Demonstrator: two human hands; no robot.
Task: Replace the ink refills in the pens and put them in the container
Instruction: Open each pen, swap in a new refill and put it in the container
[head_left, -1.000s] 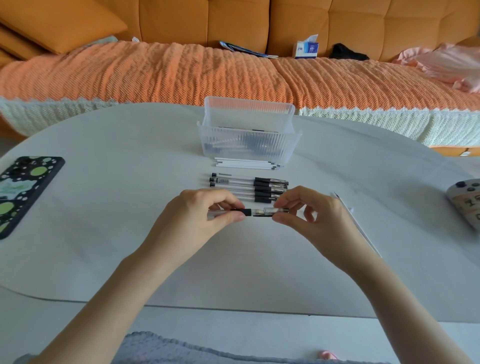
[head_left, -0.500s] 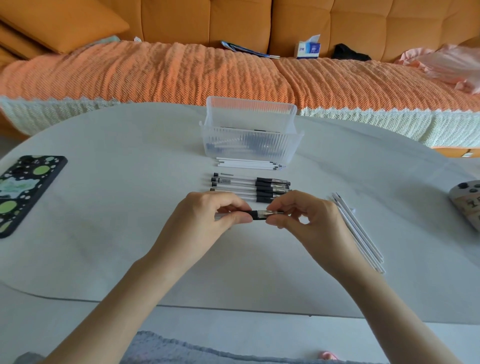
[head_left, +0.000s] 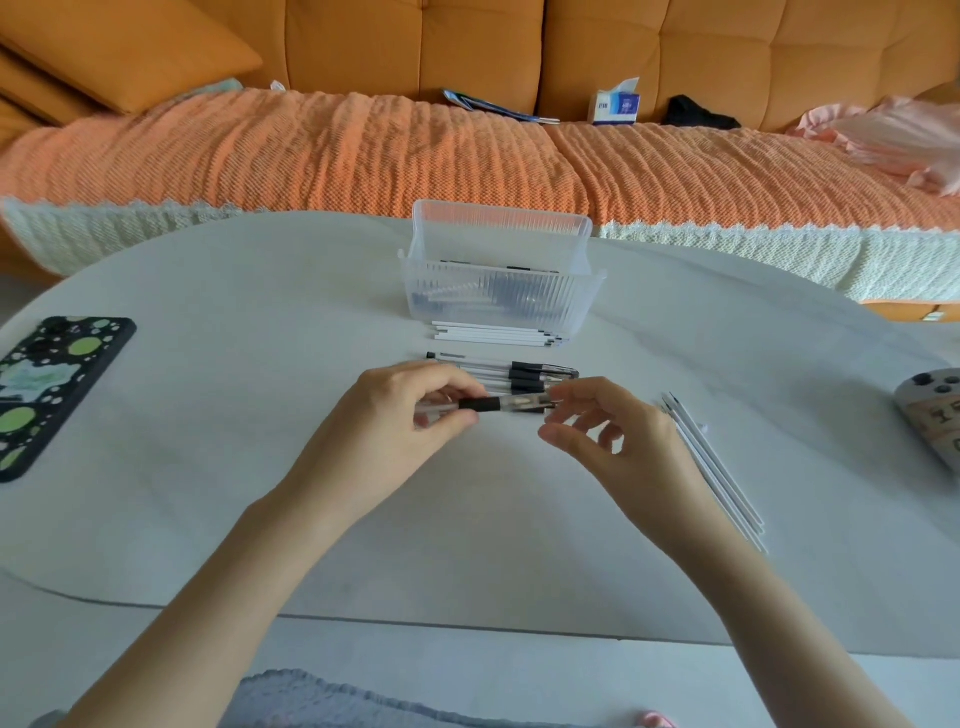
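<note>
Pens (head_left: 519, 372) lie on the table (head_left: 218, 467) just before the clear container (head_left: 501, 306) at twelve o'clock. Left hand (head_left: 384, 431) grips one pen (head_left: 519, 402) by its barrel; right hand (head_left: 618, 441), loosely open, touches its three-o'clock end. Light, stiff, slick plastic, probably: pinch the black grip (head_left: 480, 404).

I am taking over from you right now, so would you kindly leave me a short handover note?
Left hand grips a pen by its barrel; right hand is at its other end, grip unclear.
The container already holds finished pens.
Loose pens wait on the table, white refills before the container, more refills at right.
Left: finish this pen, then the rest.
</note>
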